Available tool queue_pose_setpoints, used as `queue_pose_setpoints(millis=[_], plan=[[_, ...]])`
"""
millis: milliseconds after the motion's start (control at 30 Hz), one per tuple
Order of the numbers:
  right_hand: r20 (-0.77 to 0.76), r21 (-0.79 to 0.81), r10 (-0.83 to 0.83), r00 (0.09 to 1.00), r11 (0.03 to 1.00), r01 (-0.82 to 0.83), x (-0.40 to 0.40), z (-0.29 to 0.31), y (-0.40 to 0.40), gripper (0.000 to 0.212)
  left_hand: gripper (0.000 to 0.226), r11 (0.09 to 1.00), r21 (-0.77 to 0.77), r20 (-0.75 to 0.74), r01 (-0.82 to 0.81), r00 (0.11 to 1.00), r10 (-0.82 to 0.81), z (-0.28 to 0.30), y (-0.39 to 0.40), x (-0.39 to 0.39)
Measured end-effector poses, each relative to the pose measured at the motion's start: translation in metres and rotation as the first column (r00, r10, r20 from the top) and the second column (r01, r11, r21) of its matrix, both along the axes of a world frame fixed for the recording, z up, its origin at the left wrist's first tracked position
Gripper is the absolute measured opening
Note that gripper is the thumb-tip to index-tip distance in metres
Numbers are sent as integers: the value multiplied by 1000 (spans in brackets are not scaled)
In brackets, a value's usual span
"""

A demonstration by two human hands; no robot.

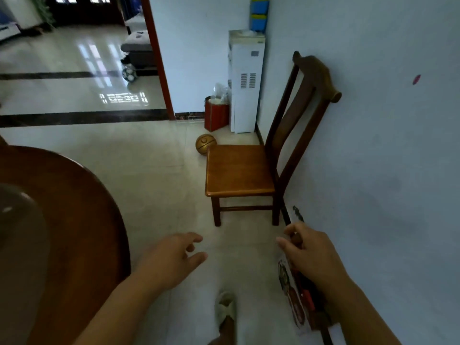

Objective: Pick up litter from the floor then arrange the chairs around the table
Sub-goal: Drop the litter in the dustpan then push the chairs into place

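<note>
Both hands reach forward toward the chair (pixel 239 170) — the left hand (pixel 174 257) with fingers loosely spread and empty, the right hand (pixel 311 252) with fingers curled partway, holding nothing that I can make out. The chair lies straight ahead of the hands, slightly nearer the right one, its back against the wall (pixel 373 145) and its seat facing the table (pixel 74 207). That table sits well left of the chair. Pale tiled floor (pixel 154 158) — a ball (pixel 205 144) rests just beyond the chair.

Wooden chair (pixel 240 170) against wall (pixel 385 145), beside table (pixel 74 207)
</note>
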State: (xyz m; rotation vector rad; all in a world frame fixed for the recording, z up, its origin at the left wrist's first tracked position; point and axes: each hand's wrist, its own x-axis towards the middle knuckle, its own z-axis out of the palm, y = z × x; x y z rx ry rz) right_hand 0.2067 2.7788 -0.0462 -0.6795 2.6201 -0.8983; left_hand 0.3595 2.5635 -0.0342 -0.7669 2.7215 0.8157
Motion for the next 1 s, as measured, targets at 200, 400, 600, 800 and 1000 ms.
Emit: queue_pose_setpoints(millis=[200,400,600,800,1000], plan=[[-23,-4,-45,999,999,44,-129,9,-74,23,44,994,-44,-58,95,994,-98,9,-75,-151],[-61,-24,-138,989,990,136,-241,31,-111,22,46,964,-58,-118,258,958,-263,29,-114,-290],[-164,-70,-292,942,956,284,-355,47,-120,28,44,913,-92,-183,398,894,-408,42,-114,-419],[-378,-144,-439,815,898,416,-449,54,-119,35,43,856,-140,-223,497,827,-517,47,-99,-540],[-371,-99,-511,776,852,514,-492,48,-117,34,46,801,-119,-240,587,765,-597,54,-78,-633]])
